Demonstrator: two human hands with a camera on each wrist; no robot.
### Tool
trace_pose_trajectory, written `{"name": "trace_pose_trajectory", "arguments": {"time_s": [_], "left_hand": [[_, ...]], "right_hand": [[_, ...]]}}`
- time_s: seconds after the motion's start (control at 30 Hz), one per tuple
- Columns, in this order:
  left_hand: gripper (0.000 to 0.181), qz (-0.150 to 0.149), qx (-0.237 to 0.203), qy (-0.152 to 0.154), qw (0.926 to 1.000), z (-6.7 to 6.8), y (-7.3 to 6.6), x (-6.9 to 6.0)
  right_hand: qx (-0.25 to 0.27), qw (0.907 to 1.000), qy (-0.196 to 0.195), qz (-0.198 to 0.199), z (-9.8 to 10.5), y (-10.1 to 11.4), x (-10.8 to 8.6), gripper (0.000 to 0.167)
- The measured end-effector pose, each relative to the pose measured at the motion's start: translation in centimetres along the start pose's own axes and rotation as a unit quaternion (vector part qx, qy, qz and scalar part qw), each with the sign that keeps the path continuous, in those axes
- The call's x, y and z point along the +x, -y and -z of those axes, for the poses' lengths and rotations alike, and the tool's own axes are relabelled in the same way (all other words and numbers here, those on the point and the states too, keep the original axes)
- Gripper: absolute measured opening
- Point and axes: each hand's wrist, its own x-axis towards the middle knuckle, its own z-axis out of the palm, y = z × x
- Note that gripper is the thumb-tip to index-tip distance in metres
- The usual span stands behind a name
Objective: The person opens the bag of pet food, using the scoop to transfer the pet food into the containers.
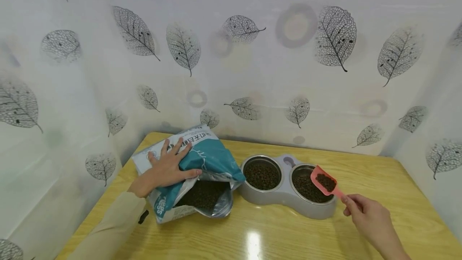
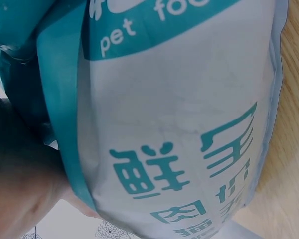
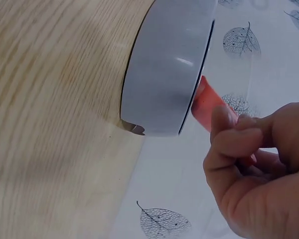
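Note:
My right hand (image 1: 371,216) grips the handle of a pink scoop (image 1: 333,189), which carries brown kibble over the right bowl (image 1: 313,203) of a grey double pet feeder (image 1: 283,196). The right wrist view shows curled fingers around the scoop (image 3: 209,102) beside the feeder's side wall (image 3: 164,69). Both bowls hold kibble; the left bowl (image 1: 261,189) stands nearer the bag. My left hand (image 1: 167,169) rests with spread fingers on a white and teal pet food bag (image 1: 213,153). The bag lies on its side, its mouth gaping toward me with kibble inside. Printed lettering fills the bag (image 2: 179,99) in the left wrist view.
A yellow wood-grain table (image 1: 288,240) carries everything. Behind it and at both sides hangs a pale curtain (image 1: 252,75) with a leaf print. A small black object (image 1: 143,216) shows by the left sleeve.

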Motion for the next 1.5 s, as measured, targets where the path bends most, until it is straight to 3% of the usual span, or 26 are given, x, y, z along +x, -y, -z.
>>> {"name": "trace_pose_trajectory", "arguments": {"time_s": [0.07, 0.17, 0.27, 0.33, 0.43, 0.57, 0.67, 0.83, 0.87, 0.93, 1.0, 1.1, 1.13, 1.17, 1.2, 1.23, 1.3, 1.37, 1.5], "left_hand": [[0.105, 0.002, 0.002, 0.002, 1.0, -0.1, -0.1, 0.0], [0.105, -0.001, -0.002, 0.001, 1.0, -0.1, -0.2, -0.1], [0.105, -0.002, -0.002, 0.001, 1.0, 0.0, -0.4, 0.0], [0.105, -0.004, -0.004, 0.0, 1.0, 0.1, -0.4, 0.0], [0.105, -0.003, -0.004, 0.001, 1.0, 0.3, -0.5, 0.1], [0.104, -0.002, -0.001, 0.0, 1.0, 0.4, -0.5, 0.1], [0.105, -0.001, 0.0, 0.001, 1.0, 0.4, -0.5, 0.1], [0.105, 0.0, 0.002, 0.001, 1.0, 0.4, -0.3, 0.0], [0.105, 0.001, 0.003, 0.0, 1.0, 0.4, -0.3, 0.0], [0.105, 0.001, 0.002, 0.0, 1.0, 0.4, -0.2, 0.0], [0.105, 0.0, 0.0, -0.001, 1.0, 0.4, -0.2, 0.0], [0.104, 0.0, -0.002, -0.001, 1.0, 0.4, -0.2, -0.2], [0.104, 0.0, -0.002, -0.001, 1.0, 0.4, -0.2, -0.2], [0.104, 0.0, -0.002, -0.001, 1.0, 0.4, -0.2, -0.2], [0.104, 0.001, -0.002, -0.001, 1.0, 0.4, -0.2, -0.2], [0.104, 0.001, -0.002, -0.001, 1.0, 0.4, -0.2, -0.2], [0.104, 0.002, -0.001, -0.001, 1.0, 0.3, -0.2, -0.2], [0.105, 0.003, 0.001, 0.0, 1.0, 0.3, -0.2, -0.2], [0.105, 0.003, 0.003, 0.002, 1.0, 0.4, -0.2, -0.1]], "right_hand": [[-0.037, 0.9963, -0.054, 0.055, -0.6, 0.0, 0.0, 0.033], [-0.076, 0.978, -0.141, 0.134, -1.6, 0.1, 0.0, 0.018], [-0.094, 0.9599, -0.192, 0.181, -2.7, 0.3, 0.1, 0.012], [-0.103, 0.9514, -0.206, 0.204, -3.2, 0.5, 0.2, 0.018], [-0.113, 0.9446, -0.216, 0.22, -3.8, 0.9, 0.1, 0.025], [-0.14, 0.9379, -0.237, 0.212, -3.9, 1.1, -0.1, 0.017], [-0.159, 0.9216, -0.273, 0.225, -3.9, 0.9, -0.2, 0.017], [-0.171, 0.891, -0.325, 0.267, -3.9, 0.2, -0.2, 0.05], [-0.169, 0.8885, -0.33, 0.271, -3.8, 0.1, -0.2, 0.057], [-0.147, 0.8984, -0.322, 0.26, -3.8, 0.2, -0.1, 0.048], [-0.1, 0.9244, -0.286, 0.231, -3.5, 0.5, -0.2, 0.034], [0.004, 0.9795, -0.158, 0.125, -2.7, 1.6, -0.6, 0.019], [0.052, 0.9901, -0.101, 0.082, -2.4, 2.0, -0.7, 0.024], [0.102, 0.993, -0.044, 0.039, -2.1, 2.4, -0.8, 0.029], [0.15, 0.9887, 0.009, 0.0, -1.9, 2.7, -0.8, 0.034], [0.197, 0.9784, 0.055, -0.032, -1.8, 3.1, -0.8, 0.035], [0.291, 0.9448, 0.139, -0.058, -1.7, 3.6, -0.7, 0.035], [0.361, 0.9078, 0.209, -0.042, -2.0, 4.1, -0.8, 0.032], [0.44, 0.834, 0.332, 0.024, -3.0, 5.5, -1.1, 0.031]]}}
